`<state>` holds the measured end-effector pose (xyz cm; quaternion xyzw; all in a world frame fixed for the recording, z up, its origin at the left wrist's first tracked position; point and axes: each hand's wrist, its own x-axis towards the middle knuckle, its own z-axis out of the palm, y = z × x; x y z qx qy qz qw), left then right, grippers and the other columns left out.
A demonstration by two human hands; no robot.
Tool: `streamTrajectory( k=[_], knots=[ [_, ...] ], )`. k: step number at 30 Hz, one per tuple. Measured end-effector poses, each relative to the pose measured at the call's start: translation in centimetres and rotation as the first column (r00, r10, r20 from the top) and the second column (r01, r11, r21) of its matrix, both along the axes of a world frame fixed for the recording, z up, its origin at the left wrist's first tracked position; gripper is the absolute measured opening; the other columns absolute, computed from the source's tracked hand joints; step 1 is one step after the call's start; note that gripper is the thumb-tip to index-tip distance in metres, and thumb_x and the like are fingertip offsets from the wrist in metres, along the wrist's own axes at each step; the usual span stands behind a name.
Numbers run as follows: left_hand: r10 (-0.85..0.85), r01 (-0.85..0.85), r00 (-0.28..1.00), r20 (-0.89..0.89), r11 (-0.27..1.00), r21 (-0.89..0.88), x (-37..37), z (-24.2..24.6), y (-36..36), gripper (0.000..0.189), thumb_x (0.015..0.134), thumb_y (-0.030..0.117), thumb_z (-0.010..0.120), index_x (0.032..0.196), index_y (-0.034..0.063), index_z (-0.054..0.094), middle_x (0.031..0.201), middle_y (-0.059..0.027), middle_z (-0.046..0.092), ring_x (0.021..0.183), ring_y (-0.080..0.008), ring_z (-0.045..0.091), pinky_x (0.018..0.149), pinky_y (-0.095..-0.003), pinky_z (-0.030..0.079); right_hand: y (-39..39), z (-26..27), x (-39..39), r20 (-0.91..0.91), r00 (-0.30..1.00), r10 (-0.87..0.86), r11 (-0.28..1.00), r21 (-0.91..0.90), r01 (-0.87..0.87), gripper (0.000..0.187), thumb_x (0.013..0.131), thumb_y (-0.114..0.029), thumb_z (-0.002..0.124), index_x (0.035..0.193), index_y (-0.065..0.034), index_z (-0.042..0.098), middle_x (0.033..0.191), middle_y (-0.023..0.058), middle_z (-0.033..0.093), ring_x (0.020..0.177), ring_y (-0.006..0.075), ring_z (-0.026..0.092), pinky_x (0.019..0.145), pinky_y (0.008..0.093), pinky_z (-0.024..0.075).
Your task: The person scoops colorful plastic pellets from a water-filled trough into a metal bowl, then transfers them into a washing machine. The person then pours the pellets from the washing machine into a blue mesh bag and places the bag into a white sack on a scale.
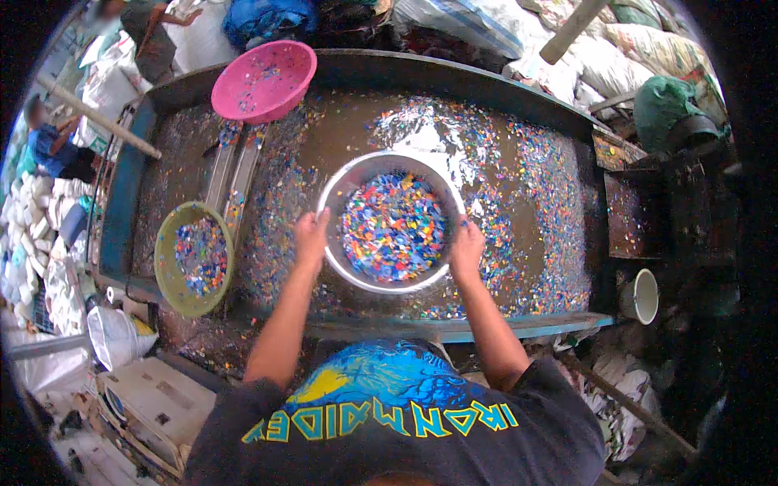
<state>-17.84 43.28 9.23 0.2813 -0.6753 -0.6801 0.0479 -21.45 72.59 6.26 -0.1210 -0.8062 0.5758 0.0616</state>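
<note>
A round silver-coloured metal basin [389, 163] is between my two hands, over a long tank [516, 327] of murky brown water. Inside it lies a heap of mixed-colour plastic flakes [394, 228], mostly blue, with red, orange and white among them. My left hand [312, 236] grips the left rim. On the opposite side, my right hand [468, 249] holds the rim with the thumb near the top edge. Many more loose flakes [553, 212] float on the water around the basin. Whether the basin's underside touches the water is hidden.
An olive-green basin [165, 261] with flakes stands left. A pink basin [285, 91] tilts at the tank's far left, near metal rails [222, 173] crossing it. A white bucket [645, 296] sits right. Filled sacks [608, 67] are piled behind. Two people [45, 146] are at far left.
</note>
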Motion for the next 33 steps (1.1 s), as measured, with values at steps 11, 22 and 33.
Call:
streamTrajectory(
  k=[11,22,33],
  knots=[
    [0.008,-0.009,0.999,-0.042,1.0,-0.013,1.0,-1.0,-2.9,0.024,0.089,0.021,0.064,0.102,0.0018,0.059,0.086,-0.0032,0.064,0.073,-0.01,0.058,0.063,-0.0262,0.047,-0.4,-4.3,0.4,0.059,0.998,0.007,1.0,0.0,-0.007,0.034,0.094,-0.026,0.052,0.072,0.0006,0.056,0.058,0.0077,0.05,0.056,0.0143,0.048,0.052,0.0362,0.0381],
    [0.04,-0.053,0.998,0.039,0.894,0.445,2.9,-9.1,-8.4,0.039,0.075,0.002,0.067,0.111,0.0013,0.052,0.094,-0.0122,0.062,0.077,-0.0228,0.064,0.065,-0.0387,0.056,-6.6,-3.9,1.4,0.111,0.991,0.072,0.996,-0.052,-0.066,0.037,0.096,-0.032,0.054,0.068,-0.0104,0.045,0.062,-0.0064,0.042,0.058,0.0043,0.034,0.049,0.0244,0.0277],
    [0.314,-0.356,0.934,0.173,0.765,0.537,1.0,-9.9,-16.5,0.043,0.056,-0.008,0.05,0.098,0.0019,0.051,0.085,-0.0106,0.053,0.074,-0.0282,0.055,0.061,-0.0433,0.051,-16.8,-3.9,-5.3,0.145,0.964,0.223,0.951,-0.251,-0.182,0.035,0.094,-0.035,0.056,0.073,-0.0079,0.051,0.063,-0.0041,0.045,0.054,0.006,0.037,0.049,0.0248,0.0306]
  ],
)
